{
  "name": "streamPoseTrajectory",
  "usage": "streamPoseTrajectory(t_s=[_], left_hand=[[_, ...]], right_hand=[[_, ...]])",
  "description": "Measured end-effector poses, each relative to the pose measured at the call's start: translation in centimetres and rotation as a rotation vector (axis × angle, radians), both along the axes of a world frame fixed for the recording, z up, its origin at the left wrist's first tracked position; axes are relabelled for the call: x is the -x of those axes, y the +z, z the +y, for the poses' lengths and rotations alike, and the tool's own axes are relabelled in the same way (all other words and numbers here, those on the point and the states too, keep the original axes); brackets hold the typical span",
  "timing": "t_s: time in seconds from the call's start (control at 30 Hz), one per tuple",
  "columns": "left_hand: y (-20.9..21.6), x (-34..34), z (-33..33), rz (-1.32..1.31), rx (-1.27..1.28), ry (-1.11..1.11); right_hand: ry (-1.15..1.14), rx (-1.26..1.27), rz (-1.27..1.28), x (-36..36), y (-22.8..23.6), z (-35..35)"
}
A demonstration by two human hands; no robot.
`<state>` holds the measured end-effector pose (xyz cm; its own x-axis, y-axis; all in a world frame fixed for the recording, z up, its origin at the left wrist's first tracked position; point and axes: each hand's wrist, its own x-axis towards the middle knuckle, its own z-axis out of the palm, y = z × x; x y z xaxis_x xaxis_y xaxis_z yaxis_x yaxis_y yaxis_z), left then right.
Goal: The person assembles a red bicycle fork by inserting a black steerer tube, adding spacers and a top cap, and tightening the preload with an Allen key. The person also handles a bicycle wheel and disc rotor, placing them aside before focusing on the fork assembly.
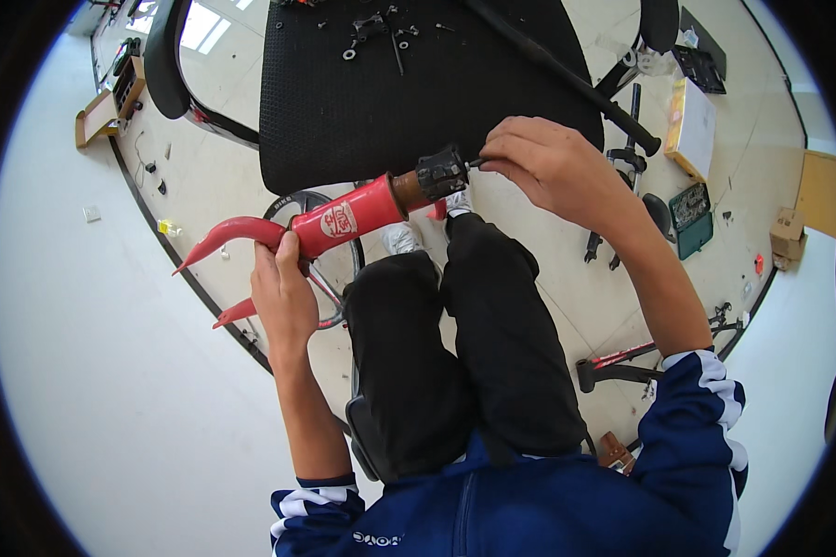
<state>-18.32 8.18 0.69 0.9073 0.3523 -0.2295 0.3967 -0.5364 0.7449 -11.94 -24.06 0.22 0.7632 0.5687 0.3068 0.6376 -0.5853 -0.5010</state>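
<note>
My left hand (283, 290) grips a red bicycle fork (348, 221) around its thick tube, just above where the two curved blades spread. The fork lies slantwise over my knees, blades toward the left. A brownish, worn collar and a black stem clamp (442, 174) are at its right end. At that end my right hand (541, 162) pinches a small dark metal rod (475, 163), which meets the clamp. Whether it is a bolt or a hex key cannot be made out, as my fingers cover most of it.
A black chair seat (390, 111) is in front of me, with loose bolts and small metal parts (373, 28) and a black handlebar (567, 74) on it. On the floor are a wheel (355, 269), a red-and-black bicycle frame (622, 367), a green toolbox (692, 221) and cardboard boxes (788, 234).
</note>
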Motion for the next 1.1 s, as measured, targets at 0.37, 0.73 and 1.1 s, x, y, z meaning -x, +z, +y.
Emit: streamPoseTrajectory(t_s=[0.37,0.73,1.1], left_hand=[[0.3,-0.6,-0.3,-0.025,-0.003,-0.031],[-0.3,-0.2,0.1,-0.048,-0.029,-0.034],[-0.1,-0.1,0.5,-0.005,-0.030,-0.020]], right_hand=[[-0.035,-0.037,-0.004,-0.3,0.4,0.3],[-0.058,-0.012,0.133,0.2,0.7,0.7],[-0.033,0.047,0.008,0.4,0.7,1.2]])
